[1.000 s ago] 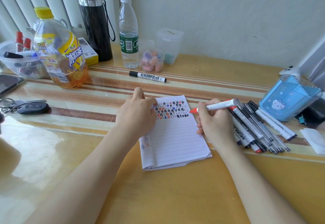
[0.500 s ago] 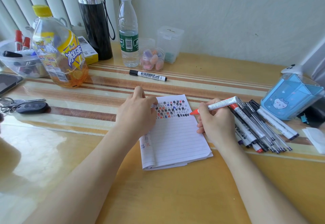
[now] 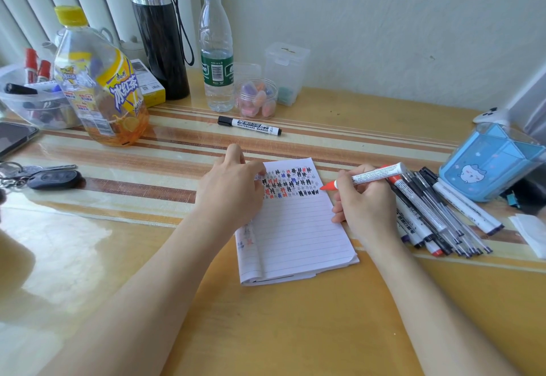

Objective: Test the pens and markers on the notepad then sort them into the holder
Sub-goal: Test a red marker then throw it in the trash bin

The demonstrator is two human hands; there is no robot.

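Marker test in progress, head view only. Right hand has its fingers curled round the red marker in a normal writing grip, pinching it close behind the tip. Left hand sits on the far-left corner of the notepad, fingers loosely bent with the tips pressing the page flat, not wrapped round anything I can see.

The marker is over the right edge of the notepad. Its red tip is just beside the last black hash mark in the bottom row. Can't tell if it's actually touching the paper.

My take on doing this bit well: pin that corner so the page doesn't slide, drop the tip in the blank space right of the black marks, light short strokes so it doesn't bleed through.

Long axis runs at a low slant from near-left to far-right. Tip points left at the hash marks, tail end points toward the blue holder. Pile of pens lies between hand and holder.
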